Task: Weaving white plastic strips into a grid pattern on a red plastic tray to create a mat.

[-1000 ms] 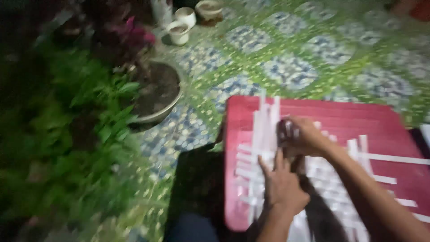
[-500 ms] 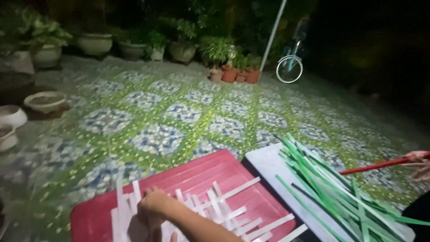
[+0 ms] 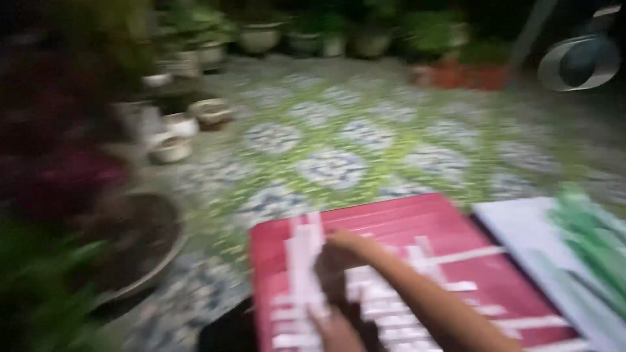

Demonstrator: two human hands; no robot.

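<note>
your view has swung back left since half a second ago. both hands, right hand (image 3: 339,257) and left hand (image 3: 332,326), rest on the white woven strips (image 3: 303,261) on the red tabletop (image 3: 391,225); grip too blurred to tell. green strips (image 3: 587,241) lie right of it, plant pots (image 3: 173,140) left.

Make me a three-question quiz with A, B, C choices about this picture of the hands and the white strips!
1. Where do the white strips lie?
A. on the red board
B. in a flowerpot
C. on a chair

2. What colour are the strips at the far right?
A. blue
B. green
C. yellow

3. What is the right hand doing?
A. waving in the air
B. holding a cup
C. resting on the white strips

Answers: 1 A, the strips criss-cross on the red surface. 2 B, that bundle looks green. 3 C, the hand lies on the strips beside the left hand.
</note>
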